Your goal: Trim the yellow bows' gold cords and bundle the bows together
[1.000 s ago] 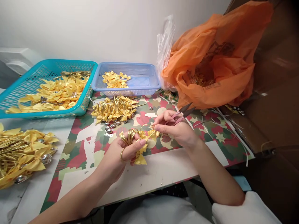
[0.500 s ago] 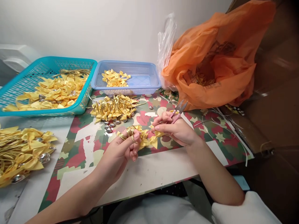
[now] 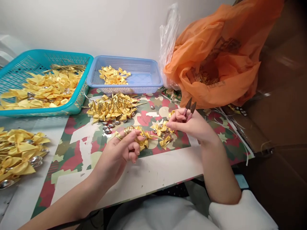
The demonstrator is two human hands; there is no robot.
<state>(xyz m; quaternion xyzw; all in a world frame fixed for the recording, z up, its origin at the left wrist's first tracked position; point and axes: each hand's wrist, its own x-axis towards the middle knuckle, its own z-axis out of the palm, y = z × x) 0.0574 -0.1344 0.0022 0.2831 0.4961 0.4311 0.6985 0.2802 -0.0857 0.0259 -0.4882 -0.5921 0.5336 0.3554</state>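
My left hand [image 3: 124, 143] is closed around yellow ribbon bows [image 3: 143, 143] with coiled gold ties [image 3: 128, 130], low over the patterned paper. To its right, my right hand [image 3: 185, 123] keeps small scissors [image 3: 190, 110] tucked in its palm, their dark pointed blades up and slightly apart. Its thumb and forefinger come together beside a few loose yellow bows [image 3: 158, 128] with silver beads; whether they pinch one I cannot tell. A single bow [image 3: 166, 141] with a gold tie lies between the hands.
Behind the hands lies a heap of tied bows [image 3: 115, 107], with silver beads [image 3: 108, 127] before it. A teal basket [image 3: 82, 86] and a blue basket [image 3: 124, 86] hold bows. More bows [image 3: 21, 150] lie at left. An orange bag [image 3: 203, 38] stands at right.
My right hand has drawn away from the left toward the right, and the scissors' blades point more upright. Loose bows now show between the hands. My left hand keeps its bows.
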